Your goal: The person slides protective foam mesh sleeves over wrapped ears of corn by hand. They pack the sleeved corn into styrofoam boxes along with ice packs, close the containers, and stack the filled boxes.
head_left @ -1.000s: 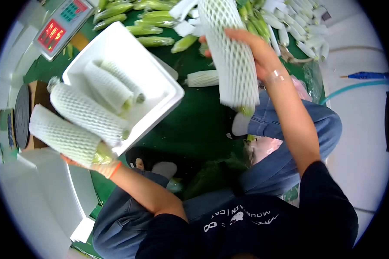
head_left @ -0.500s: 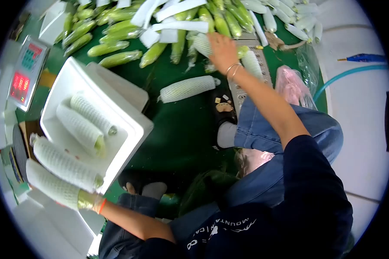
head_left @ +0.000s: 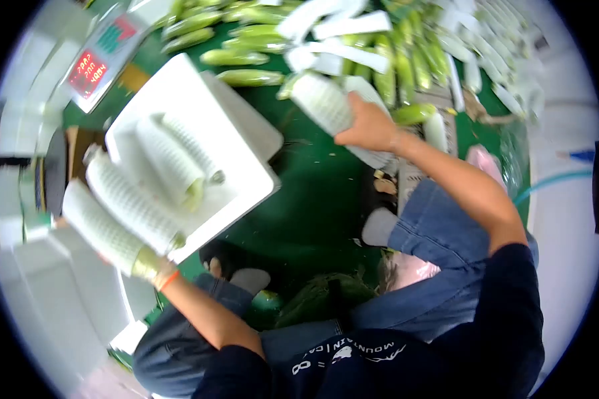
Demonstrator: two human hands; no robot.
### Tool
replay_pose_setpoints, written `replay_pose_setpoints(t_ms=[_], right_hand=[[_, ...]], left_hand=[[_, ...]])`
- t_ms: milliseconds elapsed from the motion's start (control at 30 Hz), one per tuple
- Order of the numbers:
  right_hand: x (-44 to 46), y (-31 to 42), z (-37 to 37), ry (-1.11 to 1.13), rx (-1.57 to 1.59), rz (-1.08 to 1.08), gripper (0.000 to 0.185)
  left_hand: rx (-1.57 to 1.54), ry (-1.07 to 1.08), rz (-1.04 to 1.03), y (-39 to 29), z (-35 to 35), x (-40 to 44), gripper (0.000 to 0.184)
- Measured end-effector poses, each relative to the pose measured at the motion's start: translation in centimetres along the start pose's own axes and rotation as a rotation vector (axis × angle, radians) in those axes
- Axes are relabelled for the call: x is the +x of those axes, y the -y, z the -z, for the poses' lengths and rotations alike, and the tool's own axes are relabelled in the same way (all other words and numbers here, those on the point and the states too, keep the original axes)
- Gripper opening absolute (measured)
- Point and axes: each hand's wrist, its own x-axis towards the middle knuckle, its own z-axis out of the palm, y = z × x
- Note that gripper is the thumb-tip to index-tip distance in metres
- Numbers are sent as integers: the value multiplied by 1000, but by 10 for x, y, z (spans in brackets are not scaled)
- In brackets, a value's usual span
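Note:
My left hand (head_left: 158, 271) grips the lower end of an ear of corn in a white foam net sleeve (head_left: 103, 225), against the near left edge of a white foam box (head_left: 236, 149). Beside it another sleeved ear (head_left: 130, 196) leans across the box's side, and two more sleeved ears (head_left: 170, 159) lie inside. Out over the floor, my right hand (head_left: 371, 126) is closed round a sleeved ear (head_left: 321, 101) whose green tip points left. A further netted ear (head_left: 379, 157) shows under that hand; whether it is held too, I cannot tell.
Green film-wrapped corn ears (head_left: 253, 78) and white foam sleeves (head_left: 353, 25) are piled at the back. A digital scale (head_left: 90, 73) with red figures stands at the far left. Pale sleeved ears (head_left: 496, 50) lie back right. A blue hose (head_left: 552, 183) runs at the right.
The view has shifted, moving the box rightward in the picture. My right hand has come back from the pile with a sleeved ear. My left hand keeps its hold beside the box.

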Motion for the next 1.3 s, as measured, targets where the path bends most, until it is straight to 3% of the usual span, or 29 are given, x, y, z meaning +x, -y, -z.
replay_pose_setpoints(t_ms=[67,100,133,200,267,400,433,467,533,600,667,800,867,933,1000,1033,1167,1300], right_hand=[[2,52,32,-96,197,218,75],[6,81,38,-93,285,293,73],[4,122,52,-14,332,323,74],[30,170,32,34,387,444,78],[59,215,1,167,446,330,80],[97,253,-63,-53,105,176,85],[90,257,-68,-30,41,151,76],[78,254,-86,-105,78,206,63],[40,244,-109,-438,-101,589,56],[-3,239,-93,-252,72,611,54],[-13,226,-96,-104,494,602,58],[1,233,-86,60,761,485,64],[27,246,-86,-156,475,451,66],[50,245,-77,-229,63,369,58],[63,229,-90,-376,-105,469,53],[62,221,-97,-334,-6,510,52],[10,198,-82,-232,119,666,42],[-29,181,-54,-161,188,663,39]], left_hand=[[58,-123,-93,22,56,23,55],[-120,-141,-8,23,68,27,56],[-158,-159,55,14,53,17,59],[-63,-186,-33,16,51,17,62],[-96,-134,2,7,40,14,64],[-344,-58,129,4,44,20,64],[-474,-8,222,8,54,28,63],[-565,41,306,2,48,27,60],[-543,49,327,5,38,28,65],[-615,141,373,14,40,34,64],[-625,219,404,14,32,32,63],[-666,263,550,7,-1,20,58],[-532,177,578,16,-19,21,52],[-215,325,646,53,-14,62,48],[496,282,390,55,-12,78,53],[737,264,260,38,-19,70,62],[743,407,89,61,17,65,66],[749,238,26,71,19,54,54]])
